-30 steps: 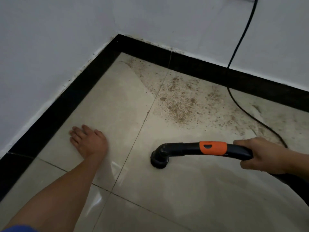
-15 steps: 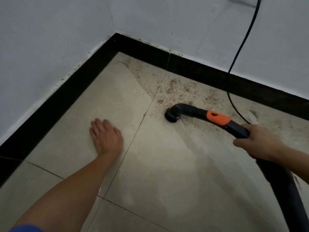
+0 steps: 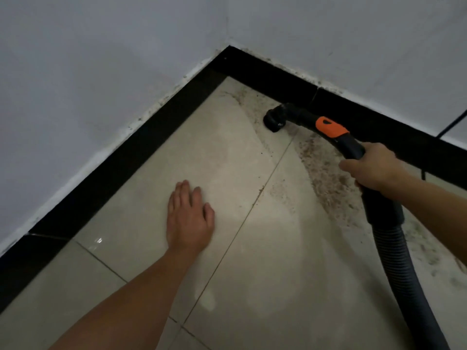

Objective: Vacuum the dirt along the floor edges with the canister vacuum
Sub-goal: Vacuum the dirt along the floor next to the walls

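My right hand (image 3: 371, 168) grips the black vacuum handle just behind its orange slider (image 3: 331, 127). The round black nozzle (image 3: 274, 121) sits on the beige tile close to the black skirting (image 3: 273, 77) of the far wall, near the corner. A ribbed black hose (image 3: 401, 269) runs from the handle toward the lower right. Brown dirt (image 3: 328, 183) is scattered on the tile below the handle and along the far edge. My left hand (image 3: 188, 218) rests flat on the floor, fingers straight, well left of the nozzle.
Two white walls (image 3: 101, 72) meet at the corner above a black skirting band. A black power cord (image 3: 452, 126) hangs down the right wall and reaches the floor behind my right arm. The tile by my left hand looks swept.
The nozzle has moved away from me, across the dirt patch to the far skirting near the corner. My left hand has shifted forward on the tile and the view has turned left.
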`<state>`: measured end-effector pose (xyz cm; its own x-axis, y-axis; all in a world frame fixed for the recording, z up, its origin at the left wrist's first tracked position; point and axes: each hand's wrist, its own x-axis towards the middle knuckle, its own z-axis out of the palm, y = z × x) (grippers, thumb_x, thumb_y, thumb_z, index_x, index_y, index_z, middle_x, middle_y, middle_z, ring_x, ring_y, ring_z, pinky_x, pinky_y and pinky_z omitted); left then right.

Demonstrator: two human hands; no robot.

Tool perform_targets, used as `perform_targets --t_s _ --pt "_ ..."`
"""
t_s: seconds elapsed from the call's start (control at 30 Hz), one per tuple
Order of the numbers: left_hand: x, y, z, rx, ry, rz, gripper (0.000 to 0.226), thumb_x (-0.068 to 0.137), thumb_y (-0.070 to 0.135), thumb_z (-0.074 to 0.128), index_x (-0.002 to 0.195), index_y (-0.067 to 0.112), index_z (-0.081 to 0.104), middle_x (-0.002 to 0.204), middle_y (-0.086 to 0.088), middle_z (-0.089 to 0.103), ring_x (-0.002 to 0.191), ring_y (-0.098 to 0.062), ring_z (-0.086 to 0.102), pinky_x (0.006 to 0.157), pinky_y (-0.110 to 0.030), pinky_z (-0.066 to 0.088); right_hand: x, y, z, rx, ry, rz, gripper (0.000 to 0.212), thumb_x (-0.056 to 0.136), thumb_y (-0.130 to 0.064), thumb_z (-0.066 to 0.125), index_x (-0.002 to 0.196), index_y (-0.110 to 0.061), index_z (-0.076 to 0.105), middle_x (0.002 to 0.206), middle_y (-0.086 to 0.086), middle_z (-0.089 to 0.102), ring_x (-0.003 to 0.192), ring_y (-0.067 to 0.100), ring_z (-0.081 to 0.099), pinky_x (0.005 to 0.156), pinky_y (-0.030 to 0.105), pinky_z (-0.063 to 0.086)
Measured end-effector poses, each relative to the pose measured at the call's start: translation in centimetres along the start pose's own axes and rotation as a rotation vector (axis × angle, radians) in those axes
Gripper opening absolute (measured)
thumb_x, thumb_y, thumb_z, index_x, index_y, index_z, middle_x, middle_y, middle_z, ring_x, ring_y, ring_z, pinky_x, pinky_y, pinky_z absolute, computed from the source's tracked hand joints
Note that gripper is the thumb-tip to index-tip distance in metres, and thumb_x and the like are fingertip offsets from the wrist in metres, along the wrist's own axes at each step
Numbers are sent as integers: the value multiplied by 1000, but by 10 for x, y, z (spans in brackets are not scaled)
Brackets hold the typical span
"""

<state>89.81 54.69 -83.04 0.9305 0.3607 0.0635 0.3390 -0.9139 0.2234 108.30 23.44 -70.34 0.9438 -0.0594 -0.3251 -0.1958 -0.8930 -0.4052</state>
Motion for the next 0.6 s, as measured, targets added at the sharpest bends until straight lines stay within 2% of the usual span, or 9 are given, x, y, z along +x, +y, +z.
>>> perform_targets --t_s 0.2,0.37,0.6 --pt "0 1 -3 -2 -24 -11 56 91 35 30 132 3 50 145 -25 40 138 -36 34 115 -46 28 54 -50 18 -7 29 -58 28 84 -31 70 103 -16 55 76 13 65 61 30 66 51 31 51" --pt "0 3 -5 1 -33 -19 56 91 34 31 133 2 52 145 -24 41 138 -36 35 114 -47 29 80 -86 31 -24 23 -108 30 83 -34 69 104 -19 54 78 11 62 62 29 63 51 30 48" --pt "1 4 -7 22 -54 -26 57 92 36 30 135 4 51 147 -23 39 140 -34 33 115 -46 29 91 -137 57 140 -20 -101 33 83 -32 71 107 -18 52 83 9 62 65 26 65 55 31 51"
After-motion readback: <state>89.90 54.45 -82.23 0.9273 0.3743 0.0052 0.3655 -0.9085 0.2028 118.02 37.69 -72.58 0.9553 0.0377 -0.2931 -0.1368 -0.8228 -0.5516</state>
